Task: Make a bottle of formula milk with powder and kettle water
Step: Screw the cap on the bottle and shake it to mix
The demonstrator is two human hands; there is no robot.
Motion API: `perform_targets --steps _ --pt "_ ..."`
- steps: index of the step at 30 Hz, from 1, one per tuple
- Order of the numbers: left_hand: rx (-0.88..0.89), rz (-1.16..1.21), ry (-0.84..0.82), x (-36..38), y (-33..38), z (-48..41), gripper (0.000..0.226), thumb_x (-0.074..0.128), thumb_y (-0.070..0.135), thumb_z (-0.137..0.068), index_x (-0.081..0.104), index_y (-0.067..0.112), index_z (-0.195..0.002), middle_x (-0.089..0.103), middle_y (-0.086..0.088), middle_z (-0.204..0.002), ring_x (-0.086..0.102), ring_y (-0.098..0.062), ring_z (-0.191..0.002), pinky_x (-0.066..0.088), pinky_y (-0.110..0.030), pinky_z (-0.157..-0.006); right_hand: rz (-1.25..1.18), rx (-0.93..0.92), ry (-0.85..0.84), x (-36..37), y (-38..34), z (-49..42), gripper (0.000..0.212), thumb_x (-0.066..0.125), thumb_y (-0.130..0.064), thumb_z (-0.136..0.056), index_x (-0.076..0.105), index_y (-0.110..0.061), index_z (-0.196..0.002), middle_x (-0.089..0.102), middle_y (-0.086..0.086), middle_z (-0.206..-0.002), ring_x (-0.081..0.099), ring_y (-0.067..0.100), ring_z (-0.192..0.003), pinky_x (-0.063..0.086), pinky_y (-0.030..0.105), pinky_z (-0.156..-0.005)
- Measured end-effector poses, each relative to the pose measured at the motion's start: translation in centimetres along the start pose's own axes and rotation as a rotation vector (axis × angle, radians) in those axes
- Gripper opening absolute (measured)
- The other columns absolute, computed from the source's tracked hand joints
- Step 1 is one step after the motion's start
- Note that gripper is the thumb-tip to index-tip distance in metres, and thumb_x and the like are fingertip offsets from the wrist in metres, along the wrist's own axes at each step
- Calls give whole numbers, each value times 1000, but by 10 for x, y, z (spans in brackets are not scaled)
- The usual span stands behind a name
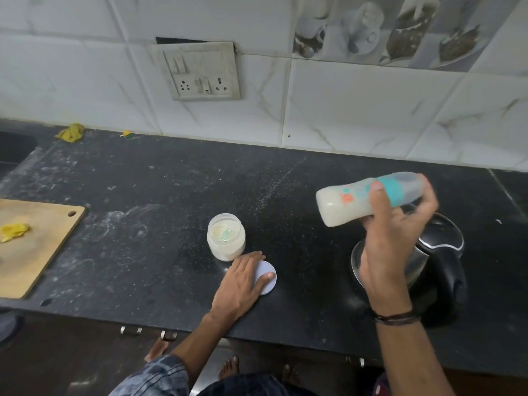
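My right hand (391,224) grips a baby bottle (345,202) filled with milky liquid, held nearly on its side in the air, its teal ring and clear cap pointing right. Below it stands a black and steel kettle (440,252), lid shut. An open jar of formula powder (226,240) with a green scoop inside stands at the counter's middle. My left hand (243,281) rests flat on the jar's white lid (268,277), which lies on the counter just in front of the jar.
The black stone counter (160,195) is dusted with spilled powder. A wooden cutting board (31,247) with a yellow scrap lies at the left. A switch and socket panel (200,71) sits on the tiled wall. A yellow cloth (71,132) lies at the back left.
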State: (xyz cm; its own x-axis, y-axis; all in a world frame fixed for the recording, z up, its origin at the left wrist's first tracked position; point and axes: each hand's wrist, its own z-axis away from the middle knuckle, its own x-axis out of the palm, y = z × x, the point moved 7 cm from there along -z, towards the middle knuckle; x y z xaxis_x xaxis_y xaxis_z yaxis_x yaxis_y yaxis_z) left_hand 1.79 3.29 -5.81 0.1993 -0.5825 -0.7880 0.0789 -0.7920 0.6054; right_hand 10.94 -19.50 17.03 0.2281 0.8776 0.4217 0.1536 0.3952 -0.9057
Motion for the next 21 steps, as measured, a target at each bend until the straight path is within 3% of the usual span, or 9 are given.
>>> perform_targets --steps 3,7,12,15,18,21 --pt "-7 0 8 1 -1 -1 57 43 63 -102 50 24 -144 49 12 -149 36 -2 -137 14 -7 -112 -115 -38 112 -9 -7 -2 64 70 -13 -98 30 -20 -147 57 8 -138 69 18 -118 62 47 -88" --pt "2 0 10 1 -2 1 55 44 63 -103 51 25 -142 49 13 -149 37 -1 -137 21 -13 -113 87 33 -82 1 6 1 62 77 -10 -93 42 -23 -142 68 10 -128 73 19 -109 61 51 -91" --pt "9 0 15 2 0 -1 55 44 63 -103 52 25 -141 50 13 -149 37 -2 -137 20 -12 -113 -64 -74 61 -1 -11 -1 65 70 -10 -98 30 -18 -148 58 5 -134 70 16 -114 62 52 -88" --pt "15 9 14 0 0 0 54 44 62 -103 52 24 -141 50 12 -148 38 -3 -137 24 -17 -115 82 13 -86 10 -2 -1 64 73 -8 -95 36 -21 -145 65 4 -126 72 16 -109 61 53 -93" --pt "18 17 7 0 2 -1 56 44 63 -103 51 24 -142 50 12 -148 38 -3 -137 27 -20 -116 -22 -54 23 0 -15 -2 65 72 -12 -97 31 -17 -148 58 16 -138 70 20 -114 61 52 -90" --pt "3 19 7 1 1 -2 55 44 62 -103 51 24 -142 50 12 -148 38 -3 -137 27 -19 -115 -74 -90 86 -3 -19 -9 59 69 -13 -99 31 -15 -144 59 8 -136 69 15 -113 62 42 -81"
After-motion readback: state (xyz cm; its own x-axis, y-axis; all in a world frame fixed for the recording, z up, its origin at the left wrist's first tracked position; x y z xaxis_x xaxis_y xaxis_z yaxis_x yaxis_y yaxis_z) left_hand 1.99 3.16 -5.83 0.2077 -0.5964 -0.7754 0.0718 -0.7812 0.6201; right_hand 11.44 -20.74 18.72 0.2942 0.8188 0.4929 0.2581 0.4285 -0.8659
